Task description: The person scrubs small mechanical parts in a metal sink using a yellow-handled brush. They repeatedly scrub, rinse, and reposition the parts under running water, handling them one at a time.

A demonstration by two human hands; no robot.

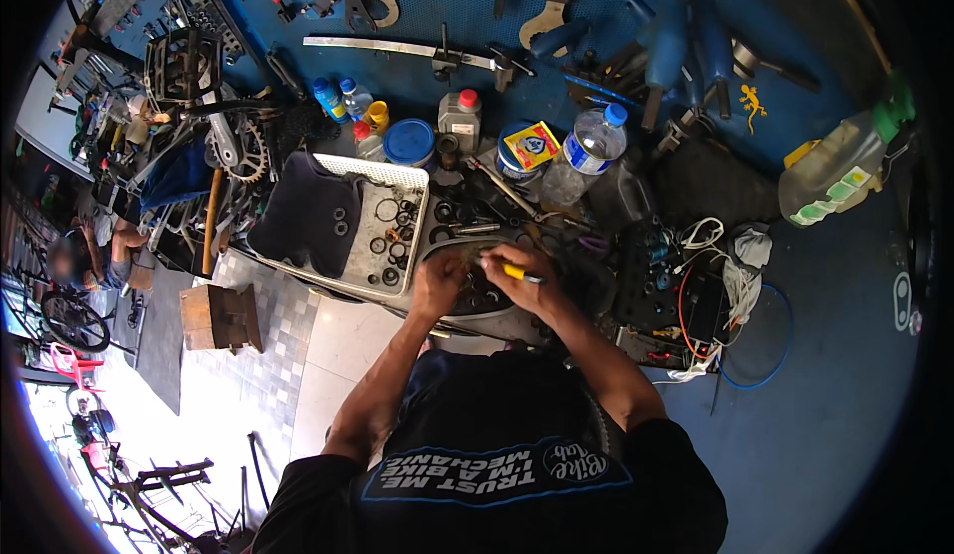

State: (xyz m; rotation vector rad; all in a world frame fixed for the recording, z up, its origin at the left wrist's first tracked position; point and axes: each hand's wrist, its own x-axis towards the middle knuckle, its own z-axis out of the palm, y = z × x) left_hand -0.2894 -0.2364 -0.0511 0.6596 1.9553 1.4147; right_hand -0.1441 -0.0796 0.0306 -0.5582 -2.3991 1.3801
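Note:
Over a dark, cluttered tray [477,304] on the workbench, my two hands work close together. My right hand [529,281] is closed round a slim tool with a yellow and black handle [514,272]; its tip points toward my left hand, and its exact kind does not show. My left hand [440,284] has its fingers drawn together in a pinch, and whatever lies between them is too small or hidden to make out. Small dark and metal parts lie in the tray below the hands.
Left of the hands stands a white plastic basket [422,181] with a black cloth [308,211] and several rings. Bottles and tubs, including a clear bottle with a blue cap [596,147], line the back. A coiled blue cable [785,340] hangs at right. Tools hang on the blue wall panel [467,2].

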